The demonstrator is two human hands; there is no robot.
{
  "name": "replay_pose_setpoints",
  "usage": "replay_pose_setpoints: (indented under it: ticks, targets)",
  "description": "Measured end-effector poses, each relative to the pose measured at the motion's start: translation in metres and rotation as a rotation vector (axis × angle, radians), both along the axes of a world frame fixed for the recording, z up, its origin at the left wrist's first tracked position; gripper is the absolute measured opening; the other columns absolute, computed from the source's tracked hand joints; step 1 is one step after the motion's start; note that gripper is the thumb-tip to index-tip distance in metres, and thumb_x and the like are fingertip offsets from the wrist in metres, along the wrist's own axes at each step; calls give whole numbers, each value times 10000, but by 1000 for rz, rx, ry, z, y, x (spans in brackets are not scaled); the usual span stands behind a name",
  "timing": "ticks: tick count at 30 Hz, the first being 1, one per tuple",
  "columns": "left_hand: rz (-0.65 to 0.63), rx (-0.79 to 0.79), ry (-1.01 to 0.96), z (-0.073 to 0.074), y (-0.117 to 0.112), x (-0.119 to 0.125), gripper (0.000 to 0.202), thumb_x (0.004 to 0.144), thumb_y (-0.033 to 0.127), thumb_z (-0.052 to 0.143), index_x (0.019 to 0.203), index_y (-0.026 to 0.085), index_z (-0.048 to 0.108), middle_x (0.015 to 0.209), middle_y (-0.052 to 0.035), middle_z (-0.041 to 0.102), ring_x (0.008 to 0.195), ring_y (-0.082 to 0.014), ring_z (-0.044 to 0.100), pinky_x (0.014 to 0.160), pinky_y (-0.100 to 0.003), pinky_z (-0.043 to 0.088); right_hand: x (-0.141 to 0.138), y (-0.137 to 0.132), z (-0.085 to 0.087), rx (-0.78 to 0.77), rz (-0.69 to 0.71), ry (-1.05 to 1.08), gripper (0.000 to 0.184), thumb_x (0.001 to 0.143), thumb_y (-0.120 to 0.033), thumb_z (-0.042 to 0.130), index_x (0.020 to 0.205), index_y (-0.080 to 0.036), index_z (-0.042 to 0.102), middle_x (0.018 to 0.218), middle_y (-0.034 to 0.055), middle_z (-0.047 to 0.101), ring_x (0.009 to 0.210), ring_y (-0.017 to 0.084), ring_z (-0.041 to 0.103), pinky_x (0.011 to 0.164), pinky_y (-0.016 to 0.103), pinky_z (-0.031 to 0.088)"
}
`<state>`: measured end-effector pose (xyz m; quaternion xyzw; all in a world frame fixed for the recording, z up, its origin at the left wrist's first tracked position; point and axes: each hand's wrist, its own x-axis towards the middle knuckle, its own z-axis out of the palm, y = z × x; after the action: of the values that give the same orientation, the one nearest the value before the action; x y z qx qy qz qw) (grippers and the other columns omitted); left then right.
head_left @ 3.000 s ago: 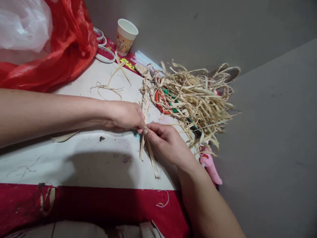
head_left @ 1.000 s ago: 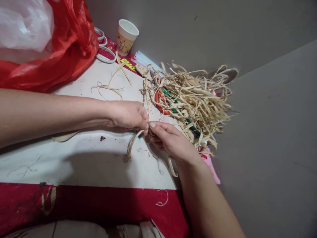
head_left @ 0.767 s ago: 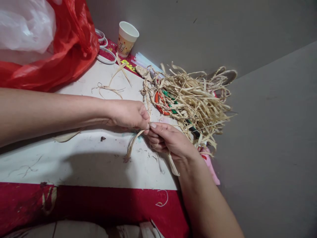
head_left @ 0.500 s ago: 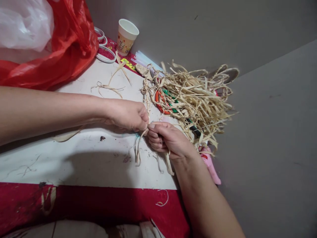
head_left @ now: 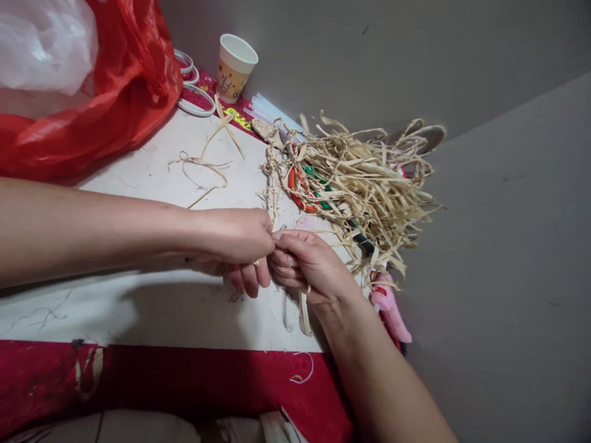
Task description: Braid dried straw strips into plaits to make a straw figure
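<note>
My left hand (head_left: 235,243) and my right hand (head_left: 308,264) meet fingertip to fingertip over the white table top (head_left: 152,307). Both pinch the same braided straw cord (head_left: 272,184), which runs away from them toward a big pile of loose straw strips (head_left: 369,184). The fingers of each hand are curled closed on the cord. A loose strip end (head_left: 303,314) hangs from under my right palm onto the table.
A red plastic bag (head_left: 92,92) fills the back left. Behind it stand white rings (head_left: 196,101) and a paper cup (head_left: 234,67). Scissors with orange handles (head_left: 298,187) lie under the straw. A pink glue gun (head_left: 392,307) lies at the table's right edge. Grey wall behind.
My left hand has slid nearer and lower, its fingers now curled under the cord. The strands that hung below the pinch are gathered into the hands; only one end trails under my right palm.
</note>
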<state>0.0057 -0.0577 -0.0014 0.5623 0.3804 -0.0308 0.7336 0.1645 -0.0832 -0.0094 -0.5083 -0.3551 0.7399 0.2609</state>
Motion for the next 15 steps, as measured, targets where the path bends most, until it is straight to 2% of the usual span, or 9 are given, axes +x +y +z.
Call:
replay_pose_setpoints:
  ticks: [4,9,12,15]
  targets:
    - [22,10,8,-2,-7,4,267,771,141,427,994,100,568,820,-125,716,594,-169,664,486,-229,505,-2,-4,-1,21,-13,20,312,748,-270,648,538,-159,447,396,-109,274,315,6,158,304,135,109]
    - [39,51,50,4,-14,8,256,771,157,424,983,107,559,928,-149,708,676,-198,678,475,-236,499,-4,-6,-2,80,-5,-12,291,730,-247,642,525,-155,457,397,-88,337,301,12,230,301,136,123]
    - [-40,90,48,18,-3,1,212,778,233,460,905,115,584,766,-115,702,568,-180,643,471,-242,469,-3,-4,1,77,-29,24,273,713,-233,656,532,-151,468,412,-93,330,315,7,205,309,133,131]
    - [-50,242,116,31,18,-10,187,770,262,489,704,124,596,519,-55,602,411,-126,519,445,-232,379,0,-2,3,74,-6,76,185,736,-233,650,611,-130,563,419,-104,300,329,4,174,322,131,127]
